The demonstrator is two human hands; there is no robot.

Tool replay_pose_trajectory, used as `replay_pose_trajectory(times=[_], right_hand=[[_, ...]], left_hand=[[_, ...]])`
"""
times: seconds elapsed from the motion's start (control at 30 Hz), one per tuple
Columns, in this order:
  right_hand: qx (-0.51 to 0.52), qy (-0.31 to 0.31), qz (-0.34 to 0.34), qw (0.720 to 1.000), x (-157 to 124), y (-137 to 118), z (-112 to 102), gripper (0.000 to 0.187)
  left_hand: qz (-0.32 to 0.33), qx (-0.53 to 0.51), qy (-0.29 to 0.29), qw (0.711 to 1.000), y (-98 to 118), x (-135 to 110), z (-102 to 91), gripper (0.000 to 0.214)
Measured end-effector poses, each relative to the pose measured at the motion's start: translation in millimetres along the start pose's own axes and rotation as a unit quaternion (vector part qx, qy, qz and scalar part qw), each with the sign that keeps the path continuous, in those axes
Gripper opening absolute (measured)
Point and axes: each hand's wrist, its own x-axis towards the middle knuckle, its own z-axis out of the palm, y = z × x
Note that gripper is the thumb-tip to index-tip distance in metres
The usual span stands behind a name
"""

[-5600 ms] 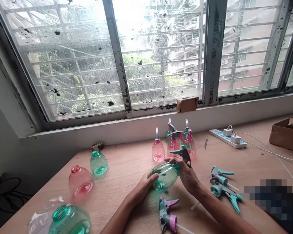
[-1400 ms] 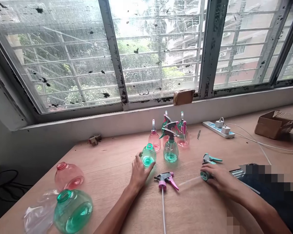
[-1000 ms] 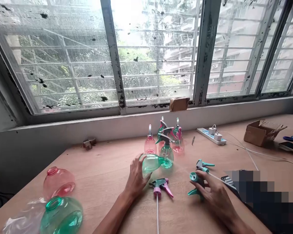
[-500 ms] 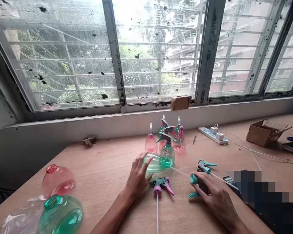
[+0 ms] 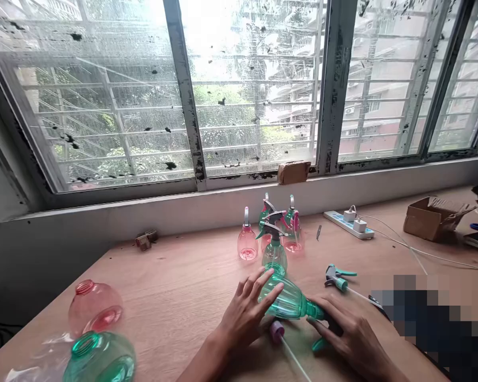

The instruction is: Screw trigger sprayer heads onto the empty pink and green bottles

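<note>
My left hand [image 5: 245,307] is closed round the body of a clear green bottle [image 5: 284,297], which lies tilted with its neck toward the right. At that neck my right hand [image 5: 344,329] grips a spray head [image 5: 332,321] with a dark body and green trigger. The head meets the bottle's mouth; its tube is no longer visible outside. Under the bottle lies a spray head with a pink collar [image 5: 278,331], partly hidden, its tube pointing toward me. Another green-and-grey spray head [image 5: 336,278] rests on the table beyond my right hand.
Assembled spray bottles, one a pink bottle [image 5: 247,245], stand grouped near the wall. At left are an open pink bottle [image 5: 93,307], an open green bottle [image 5: 103,355] and clear plastic [image 5: 40,361]. A power strip [image 5: 348,225] and cardboard box [image 5: 428,220] sit at right.
My left hand has brought the green bottle right and nearer. The spray head's tube has gone inside, and the head now meets the neck. The pink-collared spray head has shifted and turned.
</note>
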Motion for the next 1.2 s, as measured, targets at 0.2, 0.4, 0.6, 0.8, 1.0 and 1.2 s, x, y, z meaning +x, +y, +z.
replay_pose_trajectory(times=[0.2,0.4,0.6,0.8,1.0,1.2], right_hand=[[0.021,0.035,0.029,0.999,-1,3,1,0.030],[0.044,0.007,0.043,0.998,-1,0,2,0.029],[0.042,0.004,0.049,0.998,-3,4,4,0.033],[0.018,0.010,0.031,0.999,-2,3,2,0.031],[0.008,0.012,0.022,1.000,-3,8,7,0.032],[0.028,-0.001,0.039,0.999,-2,10,5,0.031]], left_hand=[[-0.025,-0.084,0.047,0.995,4,-3,11.4,0.097],[-0.046,-0.080,0.067,0.994,4,-2,9.5,0.090],[-0.068,-0.173,0.032,0.982,4,-5,11.1,0.085],[-0.214,-0.368,0.075,0.902,-1,-5,14.8,0.087],[-0.239,-0.386,0.022,0.891,-4,-3,9.3,0.062],[-0.160,-0.300,0.024,0.940,-1,-10,2.0,0.073]])
